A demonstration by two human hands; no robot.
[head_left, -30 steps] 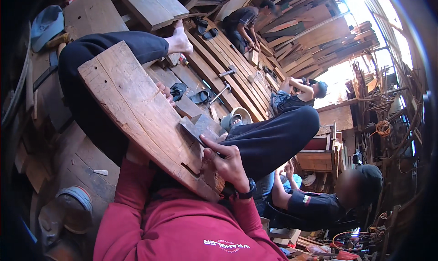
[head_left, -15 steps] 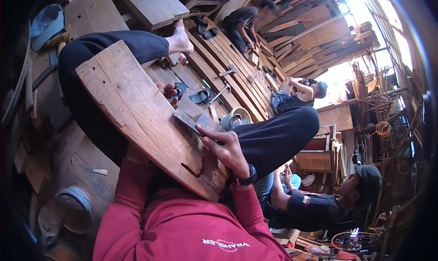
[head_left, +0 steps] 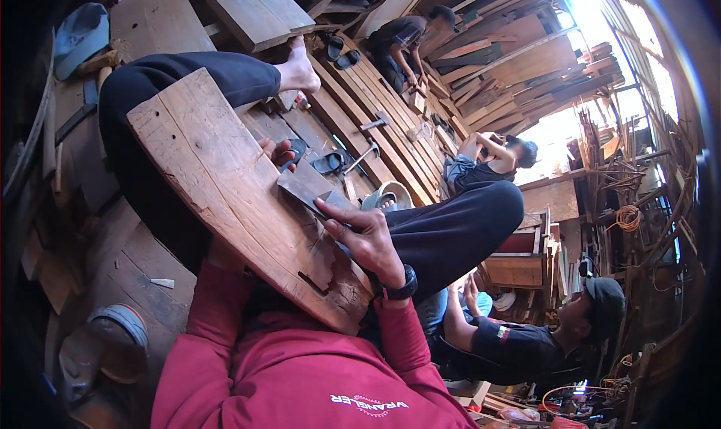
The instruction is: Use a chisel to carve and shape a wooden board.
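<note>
The board (head_left: 233, 192) lies over your legs (head_left: 458, 222), its far end to the left. Your right hand (head_left: 366, 240) is closed on the metal plate (head_left: 302, 188), at the board's right edge. Your left hand (head_left: 278, 153) is mostly hidden under the board and peeks out past that same edge; I cannot tell if it grips. The board looks heavy, stiff and a bit rough, so hold its long edges, away from the near slot (head_left: 315, 283). The metal plate looks thin, hard and maybe slippery, so pinch its flat sides.
</note>
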